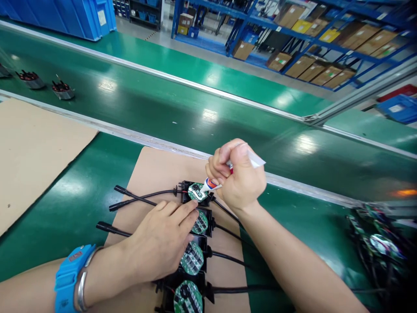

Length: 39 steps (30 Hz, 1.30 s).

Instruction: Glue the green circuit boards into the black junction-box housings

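My right hand (243, 176) is closed around a squeeze tube (211, 184) with a white nozzle and a flattened white tail. The nozzle tip points down at the farthest round green circuit board (196, 191), where a white streak shows. That board sits in a black housing (185, 196). My left hand (163, 239) lies flat, fingers stretched out, its fingertips at the near edge of this board and over the second circuit board (200, 222). Closer to me in the row are a third board (193, 257) and a fourth board (188, 298), each in a black housing with cables.
Brown cardboard (224, 271) lies under the row, and another sheet (35, 152) is at left. A tangle of wired boards (381, 243) sits at right. Beyond a metal rail, motor-like parts (63, 90) stand on a green belt (156, 113). A blue bin (65, 17) is behind.
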Available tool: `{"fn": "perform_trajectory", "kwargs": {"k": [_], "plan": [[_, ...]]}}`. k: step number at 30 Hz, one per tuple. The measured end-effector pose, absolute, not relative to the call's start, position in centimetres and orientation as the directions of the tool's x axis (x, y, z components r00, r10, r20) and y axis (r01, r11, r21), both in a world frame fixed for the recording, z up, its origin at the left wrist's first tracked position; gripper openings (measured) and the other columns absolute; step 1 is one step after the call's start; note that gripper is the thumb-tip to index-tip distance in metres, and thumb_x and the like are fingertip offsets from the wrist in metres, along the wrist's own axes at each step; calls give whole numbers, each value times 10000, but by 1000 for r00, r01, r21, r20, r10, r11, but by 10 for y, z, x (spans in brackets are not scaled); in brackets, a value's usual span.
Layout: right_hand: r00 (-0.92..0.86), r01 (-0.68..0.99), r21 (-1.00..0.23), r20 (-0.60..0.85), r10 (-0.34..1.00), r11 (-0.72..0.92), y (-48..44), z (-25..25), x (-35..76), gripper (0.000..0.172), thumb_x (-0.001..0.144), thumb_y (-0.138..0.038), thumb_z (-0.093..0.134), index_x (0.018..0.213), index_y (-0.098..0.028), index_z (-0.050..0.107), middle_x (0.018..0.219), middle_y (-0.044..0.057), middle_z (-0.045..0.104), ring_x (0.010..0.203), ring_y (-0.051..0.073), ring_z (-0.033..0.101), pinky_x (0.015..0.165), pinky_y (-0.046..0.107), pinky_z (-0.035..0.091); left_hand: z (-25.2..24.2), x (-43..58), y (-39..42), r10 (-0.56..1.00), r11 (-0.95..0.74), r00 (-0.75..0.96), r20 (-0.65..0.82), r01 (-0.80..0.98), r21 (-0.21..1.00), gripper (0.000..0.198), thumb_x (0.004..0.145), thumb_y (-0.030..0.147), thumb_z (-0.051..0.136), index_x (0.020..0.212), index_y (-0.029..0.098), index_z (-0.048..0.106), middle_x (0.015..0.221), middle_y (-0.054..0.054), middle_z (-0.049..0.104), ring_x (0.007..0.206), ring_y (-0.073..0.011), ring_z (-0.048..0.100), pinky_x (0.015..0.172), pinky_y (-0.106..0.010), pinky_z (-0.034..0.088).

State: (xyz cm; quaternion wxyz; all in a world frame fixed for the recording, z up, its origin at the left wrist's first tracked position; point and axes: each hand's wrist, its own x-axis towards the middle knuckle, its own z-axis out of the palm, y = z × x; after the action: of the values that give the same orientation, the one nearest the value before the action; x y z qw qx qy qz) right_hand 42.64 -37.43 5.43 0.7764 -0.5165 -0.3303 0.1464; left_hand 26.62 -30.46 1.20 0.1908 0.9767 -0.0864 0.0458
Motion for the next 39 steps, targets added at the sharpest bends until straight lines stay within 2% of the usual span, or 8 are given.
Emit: {"fn": "perform_trajectory", "kwargs": {"k": [9,12,15,19,27,39], "plan": [[736,128,-891,380,561,436,-381,55,431,372,895,-460,548,633,-208,471,472,-78,295,352,65,259,342,211,229,13,264,-305,-148,-926,979,144,-188,329,391,965,257,383,1316,119,489,1399,-85,474,1089,-260,497,892,-403,435],[706,17,-882,344,619,471,-395,65,424,347,918,-446,508,665,-208,497,473,-79,277,355,66,241,353,207,240,16,253,-311,-208,-928,958,199,-258,269,368,945,241,420,1268,108,535,1331,-84,538,1048,-245,509,884,-378,434],[667,-107,-879,283,689,464,-404,68,409,347,940,-447,463,690,-208,496,486,-76,271,370,66,234,373,206,244,21,242,-316,-296,-921,933,205,-336,198,360,915,252,467,1219,95,578,1250,-97,599,875,-209,543,759,-336,458],[655,-167,-875,247,714,455,-400,55,389,354,950,-448,446,693,-208,487,489,-79,243,384,67,206,383,204,211,24,236,-319,-342,-919,922,180,-368,143,374,896,246,484,1220,85,583,1255,-119,603,798,-196,545,687,-320,450],[661,-106,-891,269,701,442,-396,46,384,351,944,-425,466,672,-203,475,491,-76,256,388,64,216,385,203,202,29,238,-317,-364,-912,923,122,-380,153,373,896,253,482,1215,96,597,1247,-109,614,840,-204,554,731,-323,448],[676,-131,-911,207,707,392,-420,54,379,370,931,-444,484,655,-199,472,492,-74,252,395,69,220,380,206,195,27,237,-317,-372,-912,927,44,-374,167,391,927,266,430,1259,100,554,1299,-123,565,847,-202,537,730,-333,444]]}}
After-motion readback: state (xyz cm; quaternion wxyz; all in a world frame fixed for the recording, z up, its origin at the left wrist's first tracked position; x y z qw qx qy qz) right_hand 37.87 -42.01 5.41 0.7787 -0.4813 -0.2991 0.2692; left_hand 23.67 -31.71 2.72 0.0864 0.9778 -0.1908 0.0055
